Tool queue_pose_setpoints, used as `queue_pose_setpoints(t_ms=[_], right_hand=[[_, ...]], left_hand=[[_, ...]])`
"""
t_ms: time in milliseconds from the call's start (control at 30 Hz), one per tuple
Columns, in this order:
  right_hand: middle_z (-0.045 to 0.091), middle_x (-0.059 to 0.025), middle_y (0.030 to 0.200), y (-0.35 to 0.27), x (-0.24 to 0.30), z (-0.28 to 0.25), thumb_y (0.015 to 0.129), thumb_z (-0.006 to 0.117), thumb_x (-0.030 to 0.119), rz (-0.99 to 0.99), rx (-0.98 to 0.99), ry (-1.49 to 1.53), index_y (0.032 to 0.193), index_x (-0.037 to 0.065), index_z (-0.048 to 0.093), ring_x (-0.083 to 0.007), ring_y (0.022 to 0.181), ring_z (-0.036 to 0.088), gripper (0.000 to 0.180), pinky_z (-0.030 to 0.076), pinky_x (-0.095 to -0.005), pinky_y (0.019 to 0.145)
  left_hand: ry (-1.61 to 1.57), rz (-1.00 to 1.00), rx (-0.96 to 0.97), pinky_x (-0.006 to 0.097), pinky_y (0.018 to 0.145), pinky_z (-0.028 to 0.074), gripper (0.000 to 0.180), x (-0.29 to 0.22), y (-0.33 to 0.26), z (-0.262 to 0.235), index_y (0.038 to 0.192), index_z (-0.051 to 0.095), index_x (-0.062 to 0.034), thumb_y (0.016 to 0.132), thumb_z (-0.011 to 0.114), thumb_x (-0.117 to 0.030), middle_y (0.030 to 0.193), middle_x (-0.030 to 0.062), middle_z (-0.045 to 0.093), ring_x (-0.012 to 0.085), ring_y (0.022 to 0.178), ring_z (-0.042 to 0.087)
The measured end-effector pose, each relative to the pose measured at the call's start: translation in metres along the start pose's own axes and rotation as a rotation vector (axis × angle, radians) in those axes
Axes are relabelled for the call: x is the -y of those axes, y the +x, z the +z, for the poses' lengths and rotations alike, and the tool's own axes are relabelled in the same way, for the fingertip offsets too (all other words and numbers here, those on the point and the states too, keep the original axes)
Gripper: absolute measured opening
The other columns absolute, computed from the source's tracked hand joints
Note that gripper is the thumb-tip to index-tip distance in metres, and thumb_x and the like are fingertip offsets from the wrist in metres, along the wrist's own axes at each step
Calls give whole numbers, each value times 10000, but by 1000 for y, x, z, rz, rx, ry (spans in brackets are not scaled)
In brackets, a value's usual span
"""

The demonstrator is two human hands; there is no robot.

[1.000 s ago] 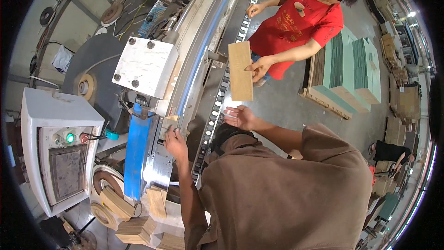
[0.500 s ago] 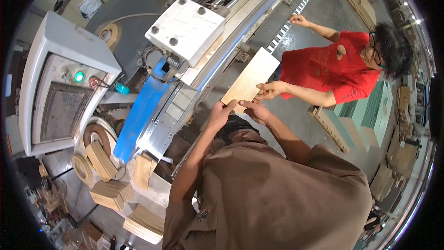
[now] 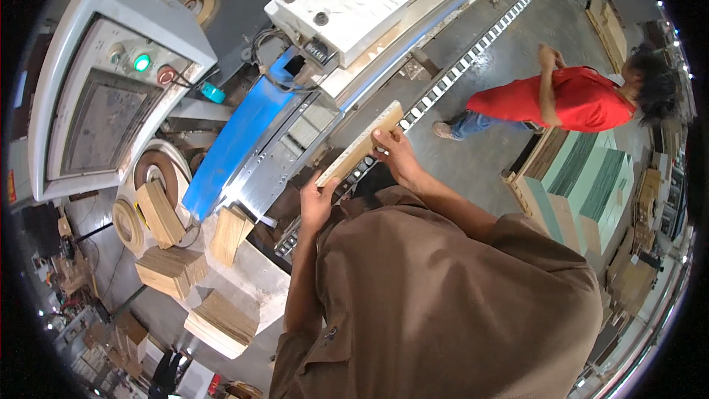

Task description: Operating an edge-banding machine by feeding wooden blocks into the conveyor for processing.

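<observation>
A wooden board point(image 3: 360, 153) is tipped up nearly on its long edge in front of me, with its pale edge facing up. My left hand point(image 3: 317, 202) grips the near left end, the thumb on the board's face. Toward the far right end, my right hand point(image 3: 396, 155) holds the same board, its thumb on the face and fingers behind. Just beyond the board lies the metal bed of a machine with a blue cover point(image 3: 235, 151). A narrow roller track point(image 3: 450, 74) passes beside and below the board.
A white machine block point(image 3: 336, 4) stands ahead, and a grey control panel point(image 3: 111, 96) with a lit green button is at left. Stacks of wood strips point(image 3: 221, 318) rest on a table at lower left. A person in red point(image 3: 550, 100) stands at right near stacked green-and-white panels point(image 3: 583, 177).
The board has turned from lying flat to standing on edge and moved nearer the machine bed. The co-worker's hand has let go of it, and that person has stepped back to the right.
</observation>
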State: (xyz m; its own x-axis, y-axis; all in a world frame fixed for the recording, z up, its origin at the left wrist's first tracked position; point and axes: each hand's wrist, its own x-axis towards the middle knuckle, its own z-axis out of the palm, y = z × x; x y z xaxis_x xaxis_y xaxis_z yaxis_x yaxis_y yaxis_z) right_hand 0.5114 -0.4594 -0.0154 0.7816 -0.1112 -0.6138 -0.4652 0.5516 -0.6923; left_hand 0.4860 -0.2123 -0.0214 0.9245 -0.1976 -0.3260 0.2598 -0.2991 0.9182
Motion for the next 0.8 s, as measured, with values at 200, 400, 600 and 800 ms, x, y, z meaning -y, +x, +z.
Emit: queue_pose_setpoints(t_ms=[200, 400, 600, 800], right_hand=[[685, -91, 1165, 28, -51, 24, 1020, 730, 196, 188, 154, -120, 1176, 13, 582, -197, 1027, 700, 282, 647, -370, 920], [685, -120, 1221, 45, -104, 73, 1003, 758, 202, 316, 209, -157, 1201, 17, 587, -274, 1092, 725, 321, 642, -408, 927], [676, -160, 1282, 60, -108, 120, 1023, 711, 143, 209, 163, -184, 1401, -25, 394, -271, 1198, 675, 521, 574, -431, 1046], [541, -131, 1473, 60, -107, 115, 975, 737, 186, 350, 202, -126, 1493, 62, 328, -255, 1379, 508, 672, 393, -427, 1177]], left_hand=[[-115, -33, -347, 324, 873, 537, 369, 44, -20, -37, 1197, 625, 48, 1002, 754, -238, 1039, 99, 736, 168, 910, 682], [-89, -227, -648, 268, 602, 545, 431, 103, -16, -82, 1207, 617, 26, 961, 804, -274, 959, 89, 704, 143, 803, 660], [391, -112, -748, 421, 850, 560, 607, 126, 6, -101, 1396, 619, 15, 890, 850, -228, 1159, 192, 595, 289, 922, 669], [411, -44, -689, 414, 823, 546, 751, 98, 11, -81, 1463, 587, 3, 843, 895, -286, 1166, 157, 548, 259, 881, 618]])
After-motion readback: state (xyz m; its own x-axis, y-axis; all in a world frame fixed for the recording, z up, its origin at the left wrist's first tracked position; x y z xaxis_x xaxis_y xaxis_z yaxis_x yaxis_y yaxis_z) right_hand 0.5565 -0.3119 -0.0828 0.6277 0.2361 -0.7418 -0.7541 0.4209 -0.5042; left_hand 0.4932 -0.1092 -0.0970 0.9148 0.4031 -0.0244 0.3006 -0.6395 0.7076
